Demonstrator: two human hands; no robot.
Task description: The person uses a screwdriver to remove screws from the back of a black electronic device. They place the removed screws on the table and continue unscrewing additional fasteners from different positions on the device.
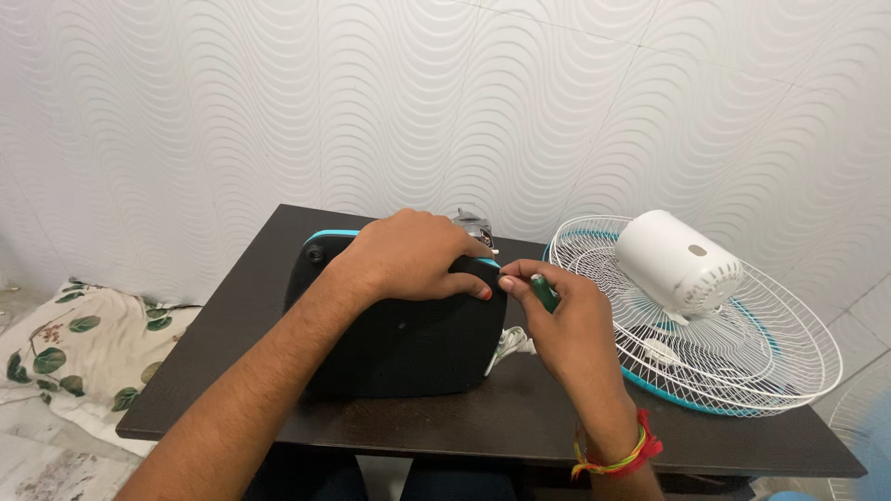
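Fingers of the right hand (566,320) pinch closed around a green-handled screwdriver (545,293), its tip hidden against the upper right edge of a black fan base (399,343) with teal trim; the left hand (413,255) lies curled over the top of that base, fingers wrapped down on its edge to pin it, a red-painted nail showing at one fingertip; a red and yellow thread band (617,456) circles the right wrist. The base stands at the middle of a dark brown table (278,408), a white cord (512,343) bunched at its right side and a small grey metal part (471,223) just behind the left hand, its kind too small to tell. To the right, touching the table's edge, a white wire fan guard (742,353) with a teal rim lies flat, a white motor housing (677,260) resting on it. A leaf-printed cloth (74,348) lies low at the left, against a white wave-patterned wall (278,102). The risk, by the look of it: the two hands sit almost touching, so a tip that skids off its seat under pressure could jab the left fingers or score the plastic; the base could also rock if the left hand's hold loosens.
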